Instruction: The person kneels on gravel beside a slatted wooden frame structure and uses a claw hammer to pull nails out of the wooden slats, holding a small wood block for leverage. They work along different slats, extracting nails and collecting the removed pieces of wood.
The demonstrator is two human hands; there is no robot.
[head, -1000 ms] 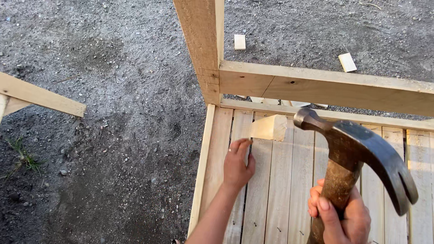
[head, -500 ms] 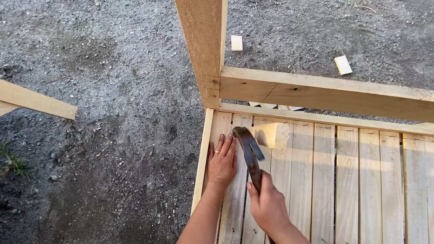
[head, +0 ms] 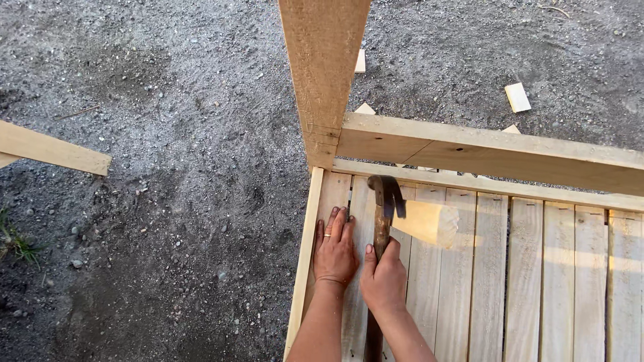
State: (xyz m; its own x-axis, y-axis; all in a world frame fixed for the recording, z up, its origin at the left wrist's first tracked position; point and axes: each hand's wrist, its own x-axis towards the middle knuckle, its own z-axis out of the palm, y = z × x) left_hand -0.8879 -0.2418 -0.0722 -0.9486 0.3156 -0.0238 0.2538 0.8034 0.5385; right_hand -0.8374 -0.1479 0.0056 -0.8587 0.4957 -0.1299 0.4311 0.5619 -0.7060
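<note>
Both hands are working low on the slatted wooden platform [head: 523, 268] beside the upright post [head: 323, 74]. With my right hand [head: 384, 281] I am gripping the wooden handle of the claw hammer [head: 384, 214], fingers wrapped round it about halfway up, thumb lying along the shaft. Its dark steel head is resting near the top of the slats, just below the cross rail [head: 496, 151], claw pointing right. My left hand [head: 334, 249] is lying flat, fingers spread a little, pressing on the outermost slat [head: 333, 191] right beside the handle; a ring is showing on one finger.

I am judging the hammer to be head-heavy: the steel end is carrying most of the weight while the wooden shaft is stiff and light. Holding it mid-handle is giving me control for short taps; a grip nearer the butt would give more swing but less aim. The worn wood looks dry enough not to slip. The slats look like thin, pale softwood, rigid yet easy to dent or split near their ends, so my flat palm is steadying them. A small light wood block [head: 429, 222] is lying just right of the hammer head, and offcuts [head: 517, 97] are sitting on the gravel ground [head: 168, 134] beyond the frame.
</note>
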